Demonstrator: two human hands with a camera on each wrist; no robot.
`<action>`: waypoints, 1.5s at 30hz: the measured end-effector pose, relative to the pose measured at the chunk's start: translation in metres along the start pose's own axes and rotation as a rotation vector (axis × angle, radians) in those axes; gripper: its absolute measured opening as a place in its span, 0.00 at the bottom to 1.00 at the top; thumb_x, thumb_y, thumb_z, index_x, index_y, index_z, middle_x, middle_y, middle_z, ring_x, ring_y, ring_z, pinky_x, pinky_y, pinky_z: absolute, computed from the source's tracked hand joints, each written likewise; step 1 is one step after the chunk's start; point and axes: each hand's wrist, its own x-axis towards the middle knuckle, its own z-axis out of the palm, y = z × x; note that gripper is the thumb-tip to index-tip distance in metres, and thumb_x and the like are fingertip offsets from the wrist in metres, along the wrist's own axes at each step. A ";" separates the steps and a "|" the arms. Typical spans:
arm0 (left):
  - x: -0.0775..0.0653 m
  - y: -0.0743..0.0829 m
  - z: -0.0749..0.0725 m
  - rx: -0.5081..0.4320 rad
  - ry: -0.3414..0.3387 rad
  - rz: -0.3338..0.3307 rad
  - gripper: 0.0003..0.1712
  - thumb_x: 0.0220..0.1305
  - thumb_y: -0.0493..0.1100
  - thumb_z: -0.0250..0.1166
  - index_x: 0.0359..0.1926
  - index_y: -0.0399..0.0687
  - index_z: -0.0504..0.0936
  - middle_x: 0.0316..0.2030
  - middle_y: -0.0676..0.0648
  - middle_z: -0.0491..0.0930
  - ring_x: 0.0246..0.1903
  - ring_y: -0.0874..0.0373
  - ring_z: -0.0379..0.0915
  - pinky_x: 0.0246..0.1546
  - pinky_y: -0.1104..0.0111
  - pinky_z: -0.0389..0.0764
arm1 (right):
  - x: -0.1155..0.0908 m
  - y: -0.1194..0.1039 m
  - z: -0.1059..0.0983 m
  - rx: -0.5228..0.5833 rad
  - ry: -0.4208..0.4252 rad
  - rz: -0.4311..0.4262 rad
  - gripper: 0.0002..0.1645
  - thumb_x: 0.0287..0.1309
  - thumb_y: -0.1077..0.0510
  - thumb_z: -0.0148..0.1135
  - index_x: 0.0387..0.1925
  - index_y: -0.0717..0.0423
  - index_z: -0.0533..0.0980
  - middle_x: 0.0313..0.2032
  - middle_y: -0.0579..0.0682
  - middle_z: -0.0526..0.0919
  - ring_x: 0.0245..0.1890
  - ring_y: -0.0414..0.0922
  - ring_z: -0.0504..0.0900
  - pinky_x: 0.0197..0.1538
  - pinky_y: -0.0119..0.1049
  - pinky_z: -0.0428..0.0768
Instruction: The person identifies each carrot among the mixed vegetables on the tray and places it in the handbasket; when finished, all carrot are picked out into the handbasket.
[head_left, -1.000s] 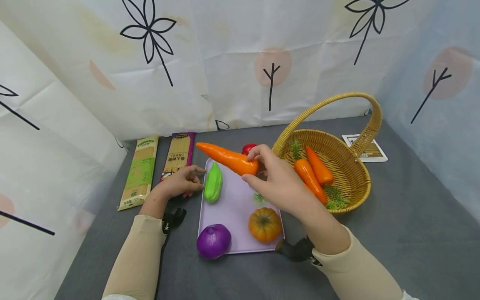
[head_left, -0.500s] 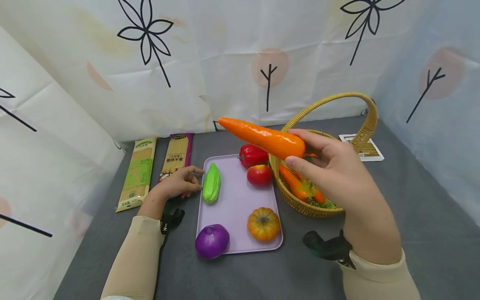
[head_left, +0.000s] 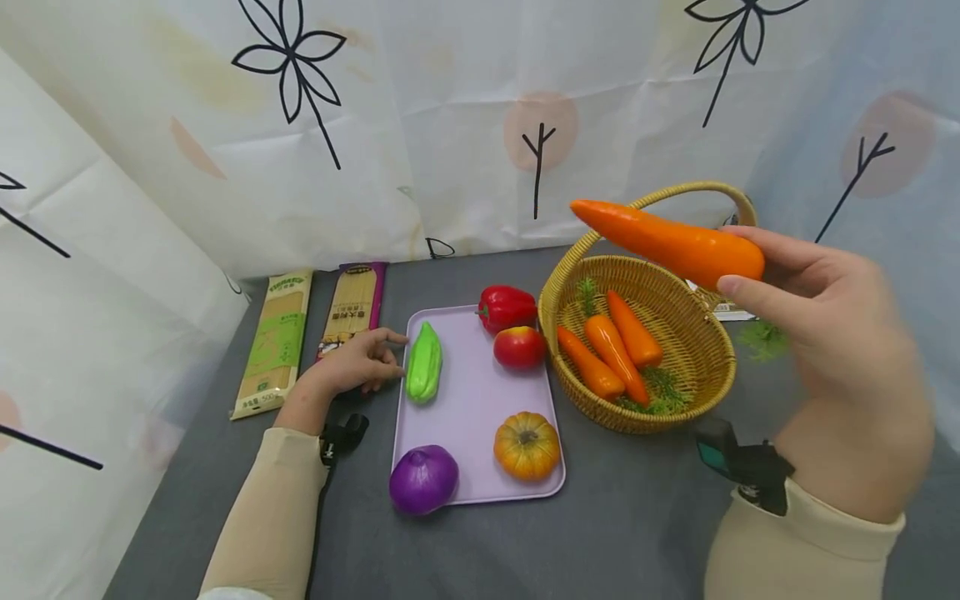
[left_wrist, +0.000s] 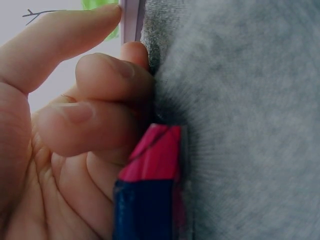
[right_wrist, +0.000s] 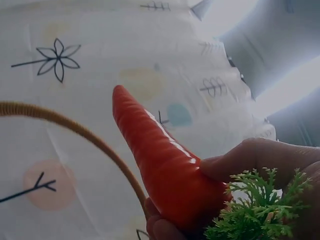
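Observation:
In the head view my right hand holds an orange toy carrot by its thick end, above the right side of the wicker basket. Its tip points left, and green leaves hang at the palm in the right wrist view. Inside the basket lie three more carrots. My left hand rests at the left rim of the lilac tray, fingertips right at the edge, fingers loosely bent. Just inside that rim lies a green ridged vegetable.
On the tray are a purple onion, a small pumpkin, an apple and a red bell pepper. Noodle packets, one green and one purple-edged, lie left. The basket's tall handle arches upward.
My right hand has carried the carrot from over the tray rightward, across the basket to its right side. The apple and bell pepper are uncovered. My left hand has stayed at the tray rim.

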 end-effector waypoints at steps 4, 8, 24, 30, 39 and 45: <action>0.000 0.000 0.000 -0.002 0.005 -0.001 0.33 0.68 0.36 0.68 0.71 0.36 0.67 0.27 0.42 0.77 0.17 0.57 0.67 0.20 0.65 0.75 | 0.004 0.008 -0.026 -0.025 0.049 0.013 0.23 0.63 0.75 0.63 0.55 0.56 0.85 0.46 0.48 0.87 0.43 0.43 0.78 0.43 0.23 0.77; -0.001 0.000 0.001 -0.006 0.005 -0.009 0.33 0.68 0.36 0.68 0.71 0.36 0.68 0.27 0.42 0.77 0.17 0.57 0.67 0.20 0.65 0.75 | 0.004 0.016 -0.048 -0.159 0.053 0.030 0.24 0.64 0.74 0.63 0.55 0.50 0.85 0.46 0.43 0.86 0.43 0.40 0.78 0.43 0.20 0.76; -0.004 0.000 0.007 -0.010 0.002 0.000 0.34 0.67 0.35 0.68 0.70 0.35 0.68 0.27 0.42 0.78 0.17 0.56 0.67 0.20 0.66 0.75 | 0.028 0.039 -0.053 -0.633 -0.131 0.370 0.41 0.71 0.44 0.63 0.75 0.62 0.65 0.39 0.25 0.81 0.44 0.33 0.76 0.48 0.31 0.66; 0.000 -0.002 0.010 -0.017 -0.005 0.012 0.34 0.67 0.35 0.69 0.70 0.35 0.68 0.26 0.43 0.78 0.16 0.57 0.67 0.20 0.66 0.75 | 0.032 0.059 -0.047 -0.576 -0.145 0.433 0.42 0.71 0.39 0.60 0.72 0.64 0.67 0.35 0.35 0.81 0.43 0.41 0.74 0.53 0.41 0.65; 0.000 -0.005 0.003 0.005 0.009 -0.002 0.34 0.67 0.36 0.69 0.70 0.35 0.68 0.26 0.43 0.77 0.17 0.57 0.67 0.20 0.65 0.75 | 0.039 0.088 -0.031 -0.717 -0.105 0.444 0.46 0.72 0.37 0.57 0.74 0.67 0.63 0.64 0.70 0.69 0.56 0.62 0.70 0.52 0.55 0.73; 0.000 -0.007 0.003 0.003 0.018 -0.003 0.34 0.67 0.36 0.69 0.71 0.35 0.68 0.26 0.42 0.78 0.16 0.57 0.67 0.20 0.66 0.75 | 0.041 0.099 -0.016 -0.960 -0.092 0.326 0.29 0.71 0.47 0.59 0.56 0.71 0.78 0.46 0.67 0.78 0.40 0.59 0.74 0.33 0.42 0.74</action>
